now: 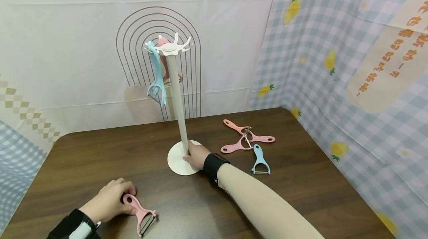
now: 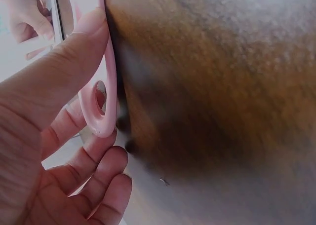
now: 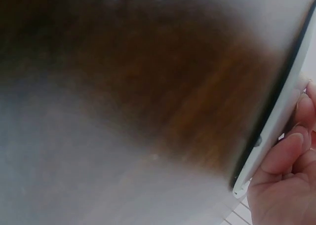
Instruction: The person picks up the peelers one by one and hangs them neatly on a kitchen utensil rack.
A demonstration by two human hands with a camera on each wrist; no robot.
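Note:
On the near left of the table, my left hand (image 1: 112, 200) pinches the handle of a pink peeler (image 1: 133, 202), whose blade end points toward the near right. In the left wrist view the thumb lies along the pink handle (image 2: 111, 77), fingers at its far side. My right hand (image 1: 198, 154) grips the foot of a white hanging stand's pole (image 1: 178, 101), just over its round base (image 1: 176, 161). That base (image 3: 269, 141) shows edge-on in the right wrist view. From the stand's hooks (image 1: 171, 48) hang a light blue peeler (image 1: 155, 66) and, partly hidden behind it, pinkish utensils.
Right of the stand, several peelers lie together on the brown wooden table (image 1: 301, 179): an orange one (image 1: 234, 125), pink ones (image 1: 232, 147) and a light blue one (image 1: 258, 154). Patterned cloth (image 1: 230, 53) hangs behind the table and along its right side.

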